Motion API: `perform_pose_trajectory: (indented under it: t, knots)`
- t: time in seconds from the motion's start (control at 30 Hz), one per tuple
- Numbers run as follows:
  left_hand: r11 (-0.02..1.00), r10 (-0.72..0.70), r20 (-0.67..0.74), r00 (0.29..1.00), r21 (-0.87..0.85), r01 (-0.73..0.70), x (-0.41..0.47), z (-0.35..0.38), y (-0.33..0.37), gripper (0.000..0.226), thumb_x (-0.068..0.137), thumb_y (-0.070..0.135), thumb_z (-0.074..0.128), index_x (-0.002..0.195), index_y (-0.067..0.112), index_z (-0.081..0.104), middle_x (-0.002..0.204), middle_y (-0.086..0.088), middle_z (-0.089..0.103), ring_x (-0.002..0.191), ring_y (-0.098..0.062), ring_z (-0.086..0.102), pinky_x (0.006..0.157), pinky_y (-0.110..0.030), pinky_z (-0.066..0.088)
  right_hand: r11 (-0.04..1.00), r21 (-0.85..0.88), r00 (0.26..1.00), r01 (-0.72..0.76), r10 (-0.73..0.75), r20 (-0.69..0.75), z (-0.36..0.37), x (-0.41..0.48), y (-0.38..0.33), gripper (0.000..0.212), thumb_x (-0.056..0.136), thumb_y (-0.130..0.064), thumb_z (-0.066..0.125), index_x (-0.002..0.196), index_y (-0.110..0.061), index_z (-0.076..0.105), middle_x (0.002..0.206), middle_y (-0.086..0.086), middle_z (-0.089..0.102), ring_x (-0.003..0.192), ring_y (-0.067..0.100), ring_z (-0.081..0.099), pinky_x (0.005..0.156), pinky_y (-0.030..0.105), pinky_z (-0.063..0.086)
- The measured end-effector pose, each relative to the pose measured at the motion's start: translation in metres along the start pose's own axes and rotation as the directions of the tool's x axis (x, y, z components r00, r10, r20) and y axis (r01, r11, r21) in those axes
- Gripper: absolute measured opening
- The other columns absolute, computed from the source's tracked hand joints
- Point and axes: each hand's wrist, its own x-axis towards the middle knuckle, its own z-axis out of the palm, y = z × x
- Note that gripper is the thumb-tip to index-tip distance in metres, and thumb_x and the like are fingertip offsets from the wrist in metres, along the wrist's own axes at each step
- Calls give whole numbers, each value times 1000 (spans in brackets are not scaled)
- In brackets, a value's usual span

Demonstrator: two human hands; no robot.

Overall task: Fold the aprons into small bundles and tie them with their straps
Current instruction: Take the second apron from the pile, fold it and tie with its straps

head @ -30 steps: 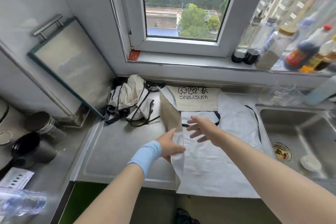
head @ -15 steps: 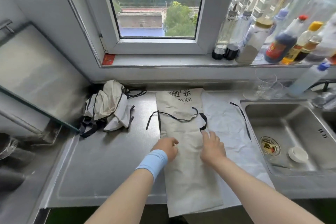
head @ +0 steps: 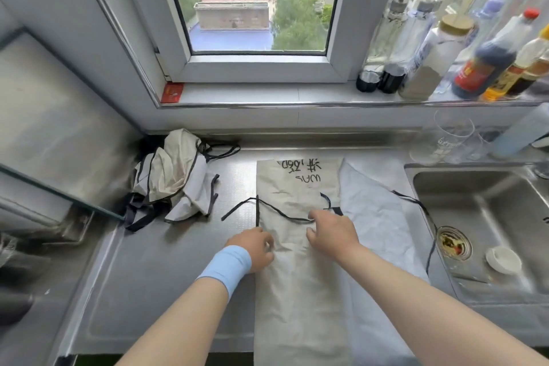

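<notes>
Both bare forearms are stretching forward from the lower edge and angling toward each other, the two hands sitting close together but not touching. The left grip (head: 255,249), with a light blue wristband (head: 228,266) circling its wrist, is lying knuckles up, fingers curled and pinching the edge of the apron (head: 297,291). The right grip (head: 332,232) is lying palm down, its fingers (head: 315,217) curling leftward and nipping the strap (head: 279,211).
</notes>
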Motion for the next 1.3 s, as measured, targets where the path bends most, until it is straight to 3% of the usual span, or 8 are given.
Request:
perform_pose_trajectory:
  t: [0.23, 0.4, 0.53, 0.63, 0.83, 1.0, 1.1, 1.3]
  knots:
    - [980, 1, -311, 951, -188, -62, 27, -23, 7, 38, 90, 25, 53, 127, 30, 45, 129, 10, 43, 98, -21, 60, 83, -35, 48, 986, -126, 992, 114, -105, 73, 5, 42, -11, 22, 90, -21, 51, 105, -22, 67, 111, 3, 55, 96, 30, 62, 75, 37, 48]
    - [997, -47, -287, 957, -77, 26, 67, -52, 12, 63, 89, 28, 53, 145, 35, 26, 142, 8, 32, 99, -27, 62, 79, -34, 49, 974, 216, 994, 65, -43, -104, -19, 70, -6, 15, 91, -31, 55, 99, -27, 67, 99, -3, 61, 96, 22, 60, 76, 34, 47]
    - [986, -143, -118, 983, -105, 131, 102, -88, 9, 27, 89, 28, 51, 112, 26, 63, 117, -3, 64, 103, -27, 61, 82, -29, 46, 853, 498, 976, -155, 210, -57, -57, 106, 8, 10, 92, -31, 53, 95, -29, 62, 76, -9, 63, 74, 17, 58, 62, 29, 42]
    - [932, -267, -267, 926, -317, 177, 124, -116, 6, 21, 91, 21, 47, 103, 20, 64, 109, -9, 67, 97, -30, 63, 82, -31, 49, 714, 647, 949, -267, 310, 49, -70, 135, 23, 11, 88, -28, 53, 90, -26, 64, 73, -6, 67, 65, 16, 63, 59, 26, 43]
    - [877, -181, -630, 755, -450, -166, 145, -128, 3, 51, 87, 0, 52, 133, 20, 46, 151, 1, 27, 114, -15, 50, 93, -24, 39, 539, 758, 905, -367, 394, 158, -67, 182, 43, 14, 85, -20, 58, 96, -21, 67, 82, -3, 75, 70, 16, 73, 72, 33, 58]
    - [980, -3, -438, 899, -179, -84, 153, -78, -7, 47, 88, 1, 45, 131, 20, 47, 140, 1, 39, 125, -23, 43, 103, -33, 37, 715, 686, 960, -133, 264, -89, -43, 179, 42, 45, 92, -14, 54, 135, -24, 52, 116, -4, 62, 102, 17, 58, 86, 29, 47]
    - [999, 32, -315, 949, -32, -44, 160, -55, -10, 67, 95, 28, 46, 153, 18, 14, 162, 1, 2, 148, -22, 6, 119, -36, 10, 909, 417, 918, 23, 145, -368, -20, 156, 38, 45, 84, -6, 55, 127, -19, 57, 119, 1, 55, 113, 24, 50, 101, 41, 41]
    - [994, -21, -201, 979, 103, 42, 171, -52, -22, 78, 96, 58, 28, 150, 26, -18, 153, 5, -33, 144, -17, -26, 120, -41, -8, 983, 118, 938, 142, -95, -332, 17, 117, 32, 42, 88, -28, 47, 129, -19, 54, 141, 7, 46, 131, 27, 42, 108, 45, 35]
